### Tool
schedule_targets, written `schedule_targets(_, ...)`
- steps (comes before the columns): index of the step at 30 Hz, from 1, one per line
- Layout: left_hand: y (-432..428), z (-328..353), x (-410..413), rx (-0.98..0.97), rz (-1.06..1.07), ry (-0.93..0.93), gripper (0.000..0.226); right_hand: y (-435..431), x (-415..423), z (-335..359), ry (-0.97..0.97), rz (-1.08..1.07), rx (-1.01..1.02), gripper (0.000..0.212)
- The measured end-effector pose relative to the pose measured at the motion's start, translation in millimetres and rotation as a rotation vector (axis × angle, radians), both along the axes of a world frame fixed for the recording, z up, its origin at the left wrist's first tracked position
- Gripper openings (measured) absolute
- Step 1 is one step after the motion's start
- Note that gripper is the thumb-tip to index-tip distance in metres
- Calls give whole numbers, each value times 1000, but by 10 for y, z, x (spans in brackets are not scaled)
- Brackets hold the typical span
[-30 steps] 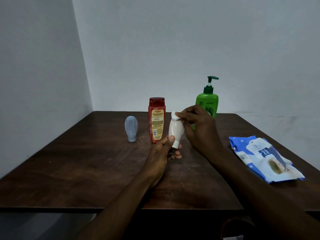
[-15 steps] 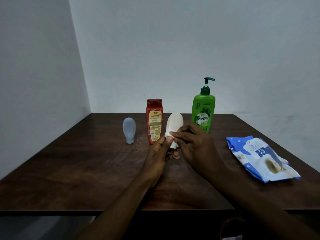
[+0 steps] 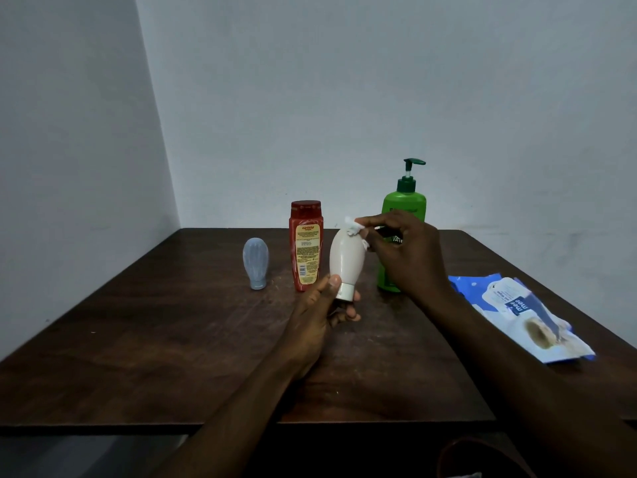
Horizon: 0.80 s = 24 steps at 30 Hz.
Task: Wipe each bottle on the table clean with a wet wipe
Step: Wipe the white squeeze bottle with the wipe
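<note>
My left hand (image 3: 320, 315) grips a small white bottle (image 3: 345, 260) by its cap end, cap down, above the middle of the dark wooden table (image 3: 172, 339). My right hand (image 3: 403, 250) pinches a crumpled white wet wipe (image 3: 353, 229) against the bottle's rounded top. Behind stand a red bottle (image 3: 306, 246) with a yellow label and a green pump bottle (image 3: 403, 208), partly hidden by my right hand. A small pale blue bottle (image 3: 255, 258) stands cap down to the left of the red one.
A blue and white wet wipe pack (image 3: 524, 315) lies flat near the table's right edge. White walls meet in a corner behind the table's far left.
My right hand has slid the wipe up from the lower body of the white bottle to its top. My left hand still holds the cap end.
</note>
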<state>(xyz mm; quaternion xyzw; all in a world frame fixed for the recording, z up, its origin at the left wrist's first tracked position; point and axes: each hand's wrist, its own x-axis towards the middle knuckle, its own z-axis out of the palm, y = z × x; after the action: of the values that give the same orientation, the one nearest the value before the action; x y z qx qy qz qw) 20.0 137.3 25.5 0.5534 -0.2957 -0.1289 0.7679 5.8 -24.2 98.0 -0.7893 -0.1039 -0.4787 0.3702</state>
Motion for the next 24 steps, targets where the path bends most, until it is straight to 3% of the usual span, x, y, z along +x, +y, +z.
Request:
schedule_targets(15,-13,-50,25,-60,87,54,30,254,-430,-576,-7,73,-141,33)
schedule_targets(20,-24,-46,2,33,102,9,37,259,-399,-482,25,45,-127,23)
schedule_targets(24,-41,-67,11,46,80,-24,26,194,-253,-300,0,-60,-140,20)
